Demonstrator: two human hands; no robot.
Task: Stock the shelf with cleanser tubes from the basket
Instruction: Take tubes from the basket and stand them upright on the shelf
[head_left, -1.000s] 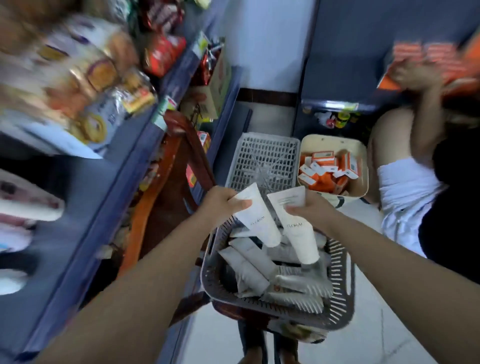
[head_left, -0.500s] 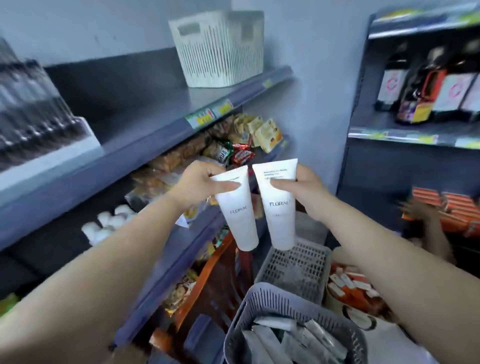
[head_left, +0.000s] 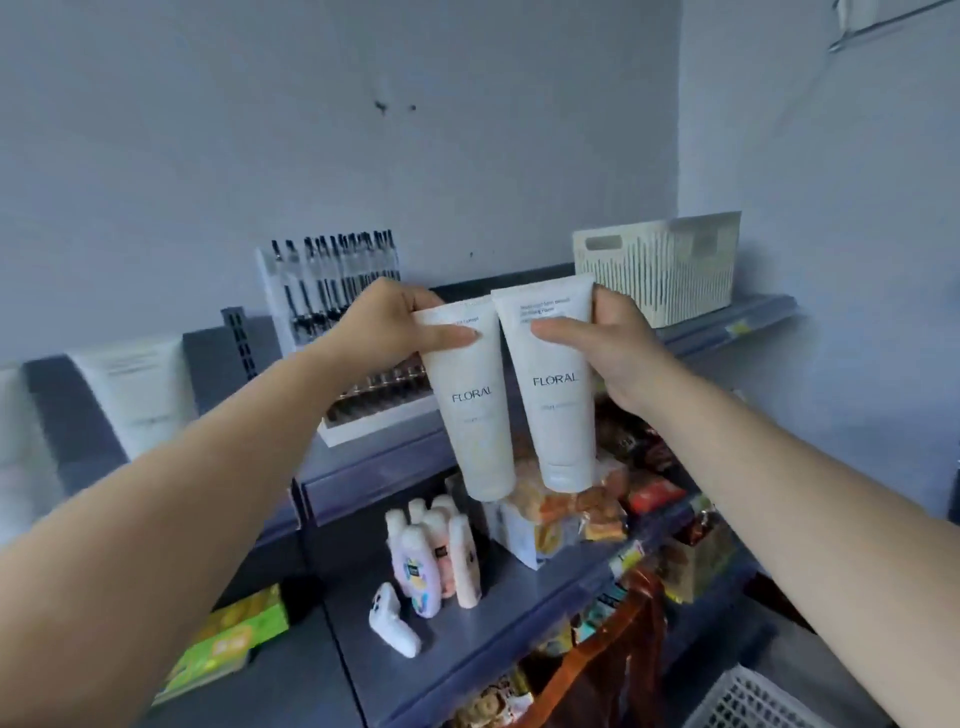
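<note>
Both arms reach up toward the top shelf (head_left: 727, 317), each carrying one white tube cap-down. The left hand (head_left: 384, 327) pinches the crimped upper end of the left cleanser tube (head_left: 480, 415), thumb across the front and fingers behind; the right hand (head_left: 608, 348) grips the right cleanser tube (head_left: 558, 400) the same way near its top. The two tubes hang side by side, nearly touching at their upper corners and spreading slightly apart toward the caps, both printed FLORAL. They hang in the air in front of the shelf's front edge, not resting on it. Behind them at 12 o'clock the shelf surface shows a bare stretch between the pen display box (head_left: 337, 332) at 10 o'clock and the cream slatted basket (head_left: 660, 265) at 2 o'clock. Further along at 9 o'clock another white tube (head_left: 135, 389) already stands against the back panel. Below the tubes' caps, at 6 o'clock, the next shelf down holds a cluster of small lotion bottles (head_left: 436, 556), one lying on its side near the front lip, with snack packets (head_left: 566, 514) just to the right. A white mesh basket corner (head_left: 753, 701) shows at 5 o'clock, well below the hands.
</note>
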